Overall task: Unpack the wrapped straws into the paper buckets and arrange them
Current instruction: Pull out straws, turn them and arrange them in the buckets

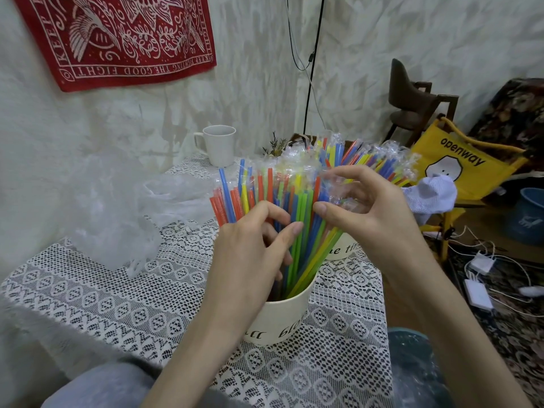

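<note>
From the head view, the left hand (253, 248) curls its fingers into the unwrapped straws (297, 231) standing in the near paper bucket (282, 319) just below it. The right hand (362, 207) pinches a clear wrapper (338, 192) at the straw tops. Behind the right hand, wrapped straws (368, 157) fill the far bucket (343, 250).

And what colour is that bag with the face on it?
The bag is yellow; head view shows it.
</note>
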